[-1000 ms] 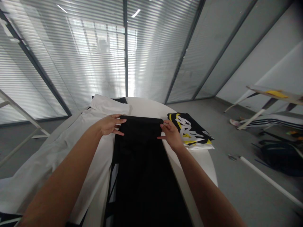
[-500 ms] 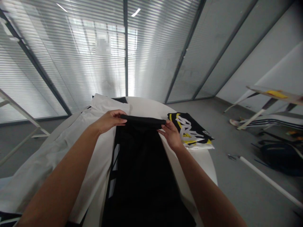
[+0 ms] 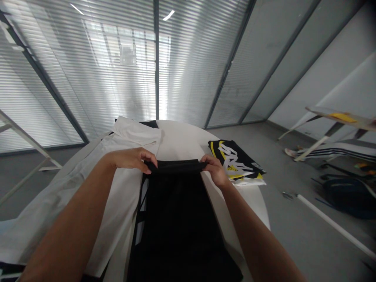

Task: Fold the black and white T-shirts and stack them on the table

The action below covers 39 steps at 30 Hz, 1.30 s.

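Long black fabric garment with pale side patches [image 3: 179, 223] lies lengthwise on the smooth white worktop with a curved edge [image 3: 182, 133], its far end doubled into a narrow band. The left hand [image 3: 135, 159] pinches one end of the band, the right hand [image 3: 214, 169] the other. Holding both ends level, with even sideways tension, should keep the band straight; pressing it flat would likely limit creases.
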Available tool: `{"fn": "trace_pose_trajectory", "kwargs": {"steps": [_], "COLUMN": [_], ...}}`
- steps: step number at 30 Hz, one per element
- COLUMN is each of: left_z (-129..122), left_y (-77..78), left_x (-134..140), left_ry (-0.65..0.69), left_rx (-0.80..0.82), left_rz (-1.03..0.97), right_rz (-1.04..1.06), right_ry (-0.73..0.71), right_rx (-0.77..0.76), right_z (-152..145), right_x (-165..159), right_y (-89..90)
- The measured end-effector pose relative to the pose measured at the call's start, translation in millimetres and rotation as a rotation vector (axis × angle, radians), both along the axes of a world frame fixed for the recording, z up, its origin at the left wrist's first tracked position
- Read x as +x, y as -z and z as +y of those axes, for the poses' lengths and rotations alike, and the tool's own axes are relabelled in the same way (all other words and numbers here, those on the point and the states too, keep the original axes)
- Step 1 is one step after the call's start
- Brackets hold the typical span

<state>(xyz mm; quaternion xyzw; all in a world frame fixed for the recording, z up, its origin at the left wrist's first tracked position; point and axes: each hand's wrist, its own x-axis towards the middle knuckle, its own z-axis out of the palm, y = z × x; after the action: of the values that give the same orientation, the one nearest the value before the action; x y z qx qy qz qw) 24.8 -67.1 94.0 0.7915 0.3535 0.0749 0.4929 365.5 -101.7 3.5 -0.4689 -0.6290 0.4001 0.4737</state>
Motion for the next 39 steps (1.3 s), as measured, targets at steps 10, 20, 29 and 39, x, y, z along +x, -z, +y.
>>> {"fn": "trace_pose_trajectory", "kwargs": {"steps": [10, 20, 29, 39], "left_z": [0, 5, 17, 33], "left_y": [4.2, 31.9, 50.1, 68.1], "left_x": [2, 12, 15, 22], "left_ry": [-0.287, -0.174, -0.293, -0.662], "left_rx": [-0.176, -0.232, -0.055, 0.412], "left_rz": [0.298, 0.410, 0.109, 0.365], "right_rz": [-0.382, -0.810, -0.906, -1.081], "right_ry": [-0.165, -0.047, 0.061, 0.185], "right_rx": [0.037, 0.178, 0.291, 0.156], "right_z": [-13, -13, -11, -15], "right_x": [4, -24, -32, -36], "right_y": [-17.5, -2.1, 11.7, 12.2]}}
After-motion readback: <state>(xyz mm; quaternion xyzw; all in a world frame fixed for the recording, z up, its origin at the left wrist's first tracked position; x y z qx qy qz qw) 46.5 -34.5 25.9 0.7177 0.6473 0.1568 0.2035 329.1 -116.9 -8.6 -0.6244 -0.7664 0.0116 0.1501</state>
